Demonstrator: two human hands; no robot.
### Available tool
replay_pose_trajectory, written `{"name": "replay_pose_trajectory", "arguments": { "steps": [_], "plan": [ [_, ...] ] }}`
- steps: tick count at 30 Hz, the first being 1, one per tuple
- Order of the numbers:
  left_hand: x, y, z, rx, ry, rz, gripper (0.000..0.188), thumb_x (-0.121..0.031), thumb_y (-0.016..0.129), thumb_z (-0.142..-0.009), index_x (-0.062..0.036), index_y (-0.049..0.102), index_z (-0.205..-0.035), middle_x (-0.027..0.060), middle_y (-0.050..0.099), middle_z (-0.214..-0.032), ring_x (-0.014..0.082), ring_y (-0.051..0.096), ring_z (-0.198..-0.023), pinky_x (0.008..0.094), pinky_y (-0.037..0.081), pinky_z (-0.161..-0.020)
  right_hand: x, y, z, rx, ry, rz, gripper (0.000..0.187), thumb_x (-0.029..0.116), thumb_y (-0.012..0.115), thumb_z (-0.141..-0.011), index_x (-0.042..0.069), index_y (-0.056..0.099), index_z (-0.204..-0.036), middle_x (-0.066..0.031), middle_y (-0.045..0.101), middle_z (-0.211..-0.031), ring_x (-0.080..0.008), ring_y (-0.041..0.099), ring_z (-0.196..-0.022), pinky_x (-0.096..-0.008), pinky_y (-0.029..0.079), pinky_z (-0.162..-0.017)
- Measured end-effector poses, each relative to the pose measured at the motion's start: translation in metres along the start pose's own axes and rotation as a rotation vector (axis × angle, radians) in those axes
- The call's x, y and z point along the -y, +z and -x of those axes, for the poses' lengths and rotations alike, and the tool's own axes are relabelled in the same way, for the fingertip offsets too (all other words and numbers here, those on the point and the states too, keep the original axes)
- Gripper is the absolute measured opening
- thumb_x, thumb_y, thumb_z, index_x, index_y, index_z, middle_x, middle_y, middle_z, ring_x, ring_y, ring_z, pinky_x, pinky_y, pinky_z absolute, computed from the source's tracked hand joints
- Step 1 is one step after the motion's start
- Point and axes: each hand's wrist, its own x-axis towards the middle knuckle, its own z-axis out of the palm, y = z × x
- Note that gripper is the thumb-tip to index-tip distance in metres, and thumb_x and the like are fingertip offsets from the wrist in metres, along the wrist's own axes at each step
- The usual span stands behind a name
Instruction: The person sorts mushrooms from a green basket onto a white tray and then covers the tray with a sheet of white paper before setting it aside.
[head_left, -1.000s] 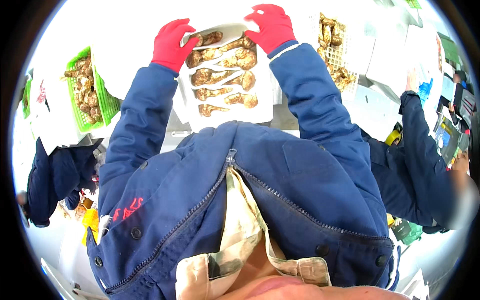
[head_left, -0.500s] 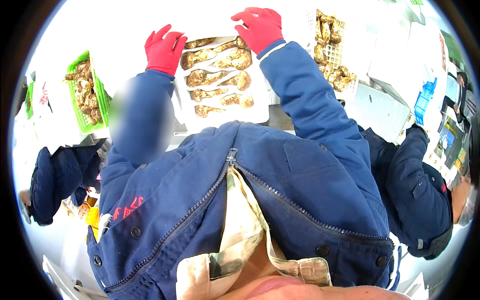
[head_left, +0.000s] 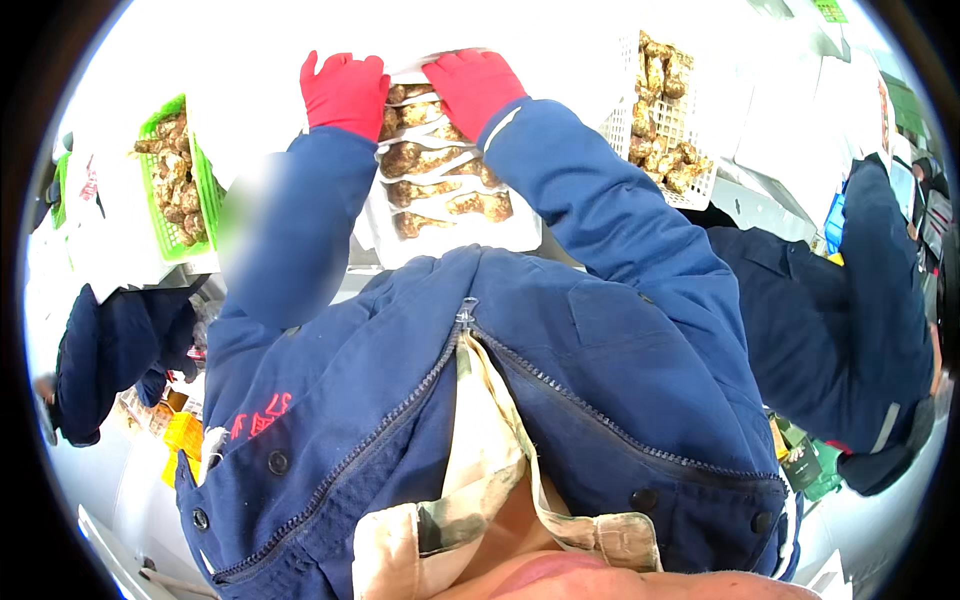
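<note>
A white tray [head_left: 470, 238] in front of my chest holds rows of brown-and-cream mushrooms [head_left: 402, 160], with white strips [head_left: 430, 181] running between the rows. My left hand [head_left: 345, 96], in a red glove, is at the tray's far left corner, its fingers bent and the outermost one sticking up. Over the far right part of the tray is my right hand [head_left: 476, 92], also red-gloved, its fingers curled and covering some mushrooms. Between the two hands stretches a white strip [head_left: 412, 75], and both appear closed on its ends; the fingertips are partly hidden.
To the left stands a green basket [head_left: 205, 190] of mushrooms. A white crate [head_left: 690, 195] with more mushrooms is at the right. People in dark jackets work on both sides, the sleeve [head_left: 880, 290] of one close to my right arm.
My hands have come closer together, the right one moving left and down over the tray. Fingers that were spread are now curled. The person at the right has shifted and raised an arm.
</note>
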Motion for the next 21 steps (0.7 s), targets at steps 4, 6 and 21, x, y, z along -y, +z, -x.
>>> {"name": "replay_pose_trajectory", "arguments": {
  "steps": [4, 6, 21],
  "plan": [
    [0.005, -0.01, 0.01, -0.108, 0.021, 0.191, 0.016, -0.02, 0.066, -0.078, -0.0134, 0.062, -0.092, 0.0055, 0.063, -0.091, 0.0268, 0.058, -0.103, 0.045, 0.038, -0.097, 0.002, 0.001, -0.001, 0.131, 0.058, 0.015, 0.045, 0.026, 0.064, -0.084, 0.013, 0.055, -0.125, -0.0046, 0.06, -0.113, -0.0238, 0.056, -0.106, -0.0379, 0.044, -0.089],
    [-0.001, -0.01, 0.014, 0.03, 0.146, 0.365, 0.023, -0.016, 0.067, -0.076, -0.0103, 0.062, -0.098, 0.0071, 0.063, -0.096, 0.0287, 0.057, -0.105, 0.0431, 0.041, -0.094, 0.002, -0.001, -0.002, 0.089, 0.043, -0.011, 0.044, 0.026, 0.064, -0.084, 0.013, 0.055, -0.125, -0.0045, 0.061, -0.112, -0.0239, 0.056, -0.106, -0.038, 0.044, -0.089],
    [-0.02, 0.004, 0.014, 0.185, 0.201, 0.293, 0.043, -0.03, 0.062, -0.085, -0.0029, 0.054, -0.117, 0.0154, 0.056, -0.109, 0.0337, 0.054, -0.096, 0.0423, 0.041, -0.09, -0.001, -0.001, 0.011, -0.02, 0.081, -0.074, 0.024, 0.013, 0.06, -0.079, 0.004, 0.06, -0.101, -0.0137, 0.063, -0.095, -0.0298, 0.06, -0.093, -0.0405, 0.047, -0.082]
  ]
}}
